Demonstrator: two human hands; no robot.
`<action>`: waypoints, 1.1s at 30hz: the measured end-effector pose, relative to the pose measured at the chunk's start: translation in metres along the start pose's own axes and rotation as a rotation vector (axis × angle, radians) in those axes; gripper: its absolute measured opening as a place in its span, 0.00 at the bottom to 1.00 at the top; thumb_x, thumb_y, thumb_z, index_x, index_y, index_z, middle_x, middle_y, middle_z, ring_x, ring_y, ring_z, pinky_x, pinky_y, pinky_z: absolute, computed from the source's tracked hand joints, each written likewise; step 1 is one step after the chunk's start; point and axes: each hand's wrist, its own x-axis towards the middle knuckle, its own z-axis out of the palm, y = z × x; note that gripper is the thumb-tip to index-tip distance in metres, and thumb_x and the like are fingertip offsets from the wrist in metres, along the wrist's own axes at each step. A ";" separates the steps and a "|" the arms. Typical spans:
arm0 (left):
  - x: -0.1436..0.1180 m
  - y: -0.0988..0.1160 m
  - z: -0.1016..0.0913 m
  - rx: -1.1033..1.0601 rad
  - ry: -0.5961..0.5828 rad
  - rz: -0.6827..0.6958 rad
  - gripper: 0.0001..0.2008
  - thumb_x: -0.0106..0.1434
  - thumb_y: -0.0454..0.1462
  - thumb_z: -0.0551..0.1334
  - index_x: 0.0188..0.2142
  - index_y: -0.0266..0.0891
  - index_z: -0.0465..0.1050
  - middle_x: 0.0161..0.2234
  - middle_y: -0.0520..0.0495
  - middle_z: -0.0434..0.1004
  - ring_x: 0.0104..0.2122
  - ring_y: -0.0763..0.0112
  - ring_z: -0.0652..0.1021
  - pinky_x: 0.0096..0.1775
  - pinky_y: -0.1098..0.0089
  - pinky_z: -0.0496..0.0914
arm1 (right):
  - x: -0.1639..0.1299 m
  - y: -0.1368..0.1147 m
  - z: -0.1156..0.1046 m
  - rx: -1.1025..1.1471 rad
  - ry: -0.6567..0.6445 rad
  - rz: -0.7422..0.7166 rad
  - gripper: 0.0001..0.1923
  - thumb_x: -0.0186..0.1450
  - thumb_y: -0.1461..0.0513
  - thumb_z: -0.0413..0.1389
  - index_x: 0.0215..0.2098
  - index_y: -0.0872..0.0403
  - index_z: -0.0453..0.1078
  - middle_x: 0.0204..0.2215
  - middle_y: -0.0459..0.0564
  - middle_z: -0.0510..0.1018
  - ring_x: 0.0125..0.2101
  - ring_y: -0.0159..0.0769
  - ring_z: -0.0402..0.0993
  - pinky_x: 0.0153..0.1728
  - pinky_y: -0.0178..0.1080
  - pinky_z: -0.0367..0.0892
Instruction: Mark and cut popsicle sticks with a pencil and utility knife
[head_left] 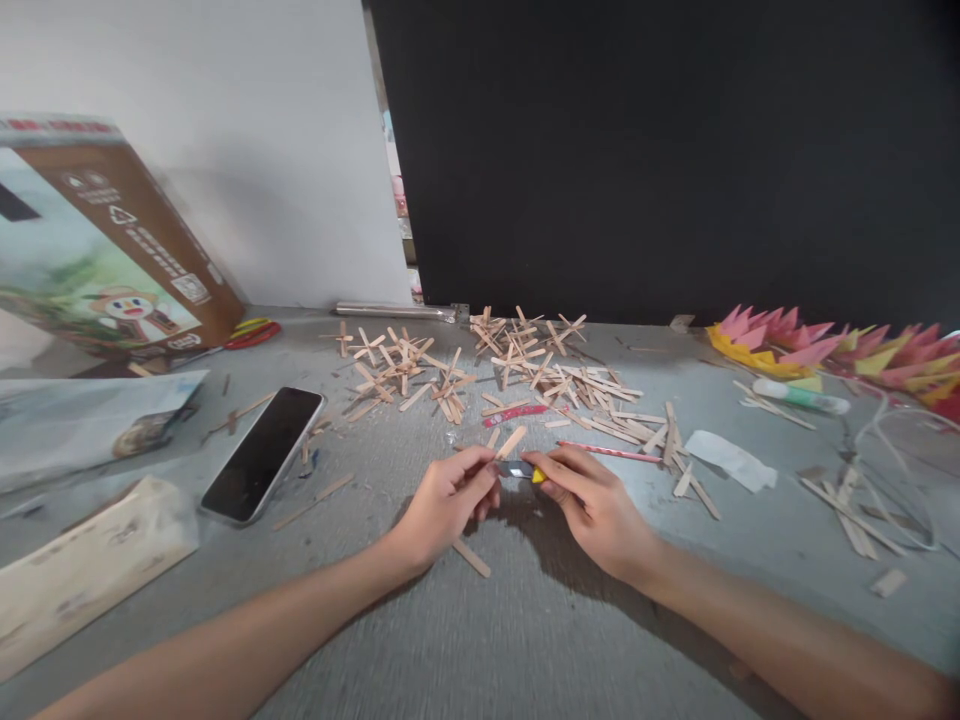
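Note:
My right hand [596,505] is closed around a small utility knife with a yellow handle [538,475]. Its metal blade [516,468] points left, towards my left hand [454,500]. The fingers of that hand are pinched together, and a wooden craft stick [513,442] sticks out beyond their tips. The blade lies against or very near the left fingertips; exactly where it touches is hidden. Another craft stick [471,558] lies on the grey table below my left hand. Just beyond both hands is a red patterned pencil [611,452].
Several crossed-stick pieces [401,360] and a pile of loose sticks [592,385] lie behind my hands. At left are a phone [262,455], a wet-wipe-like pack [97,560] and a printed box [150,240]. Pink-and-yellow folded paper [780,340], a glue stick [801,396] and a white cable [892,500] lie right.

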 end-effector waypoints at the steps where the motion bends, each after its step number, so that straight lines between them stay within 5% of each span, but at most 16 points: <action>1: 0.000 0.000 0.000 -0.003 -0.001 -0.001 0.17 0.75 0.50 0.59 0.41 0.39 0.73 0.26 0.52 0.74 0.23 0.76 0.70 0.27 0.74 0.65 | 0.000 0.000 0.000 -0.001 0.001 0.001 0.21 0.78 0.65 0.51 0.65 0.44 0.75 0.44 0.54 0.82 0.44 0.44 0.80 0.46 0.47 0.79; 33: 0.003 -0.002 -0.001 -0.014 -0.042 0.024 0.21 0.75 0.54 0.60 0.40 0.38 0.74 0.27 0.51 0.74 0.22 0.77 0.70 0.26 0.74 0.64 | -0.002 0.001 0.000 0.037 -0.022 0.018 0.22 0.78 0.66 0.51 0.65 0.43 0.75 0.44 0.52 0.81 0.44 0.42 0.80 0.50 0.47 0.78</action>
